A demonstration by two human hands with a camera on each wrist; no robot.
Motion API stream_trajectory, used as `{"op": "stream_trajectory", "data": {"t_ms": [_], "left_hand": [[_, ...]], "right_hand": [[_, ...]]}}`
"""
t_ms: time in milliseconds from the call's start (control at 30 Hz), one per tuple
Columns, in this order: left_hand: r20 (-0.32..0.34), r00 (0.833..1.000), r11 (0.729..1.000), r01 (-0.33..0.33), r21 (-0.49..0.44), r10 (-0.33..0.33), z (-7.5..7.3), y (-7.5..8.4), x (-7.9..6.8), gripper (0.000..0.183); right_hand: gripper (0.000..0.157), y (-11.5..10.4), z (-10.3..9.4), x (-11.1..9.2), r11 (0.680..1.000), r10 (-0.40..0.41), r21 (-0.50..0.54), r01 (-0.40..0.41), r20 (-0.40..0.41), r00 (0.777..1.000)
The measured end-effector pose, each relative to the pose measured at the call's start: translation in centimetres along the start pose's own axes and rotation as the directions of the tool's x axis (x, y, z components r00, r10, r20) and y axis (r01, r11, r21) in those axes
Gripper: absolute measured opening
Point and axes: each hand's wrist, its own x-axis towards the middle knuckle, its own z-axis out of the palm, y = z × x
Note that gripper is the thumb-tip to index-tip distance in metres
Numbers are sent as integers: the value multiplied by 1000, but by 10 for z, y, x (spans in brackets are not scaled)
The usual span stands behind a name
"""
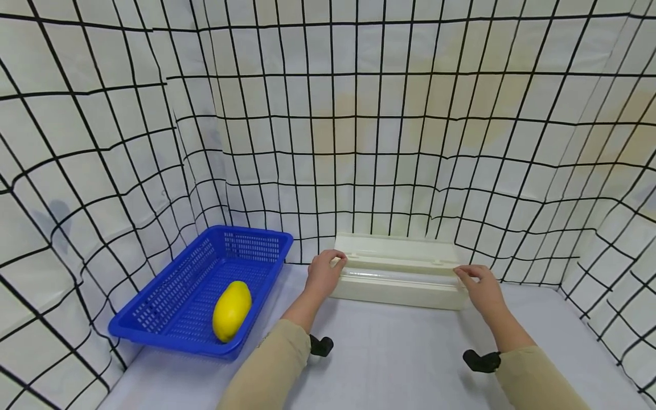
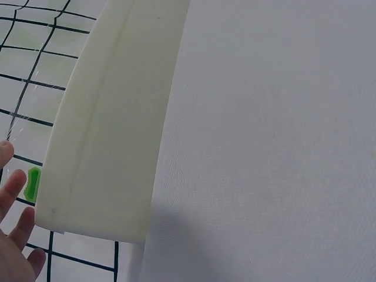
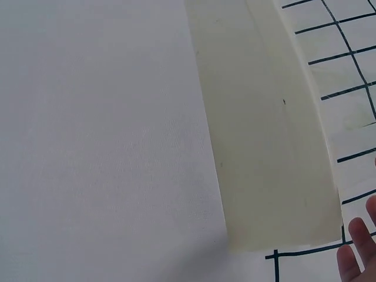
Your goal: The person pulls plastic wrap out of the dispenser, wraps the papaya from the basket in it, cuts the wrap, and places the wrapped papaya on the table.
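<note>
A long cream dispenser box [image 1: 400,291] stands at the back of the table with its lid [image 1: 400,246] raised. Across its opening lies clear cling film [image 1: 394,276]. At the box's left end my left hand [image 1: 324,274] pinches the film's edge between thumb and forefinger. My right hand [image 1: 482,287] does the same at the right end. Both wrist views show the box's front wall [image 2: 106,135] and the other fingers spread past its ends; the pinching fingertips are mostly out of those views. A small green part [image 2: 33,184] shows beside the left fingers.
To the left is a blue plastic basket [image 1: 154,341] with a yellow lemon-shaped fruit [image 1: 232,311] in it. White walls with a black grid [image 1: 356,117] enclose the back and sides. A white cloth [image 1: 389,359] covers the table.
</note>
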Motion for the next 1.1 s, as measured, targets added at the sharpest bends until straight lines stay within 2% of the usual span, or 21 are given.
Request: {"op": "stream_trajectory", "data": {"t_ms": [267,567,1100], "left_hand": [[38,999,999,9,-41,-8,-6,2,1,17],[62,997,998,-45,-37,48,-15,11,6,17],[85,989,992,-124,33,121,-29,24,9,16]], "right_hand": [[53,-9,-4,-1,994,54,102,-50,-40,998],[59,-17,-14,-2,984,87,155,-83,-21,996],[61,-22,-22,1,982,96,162,-94,-5,995]]}}
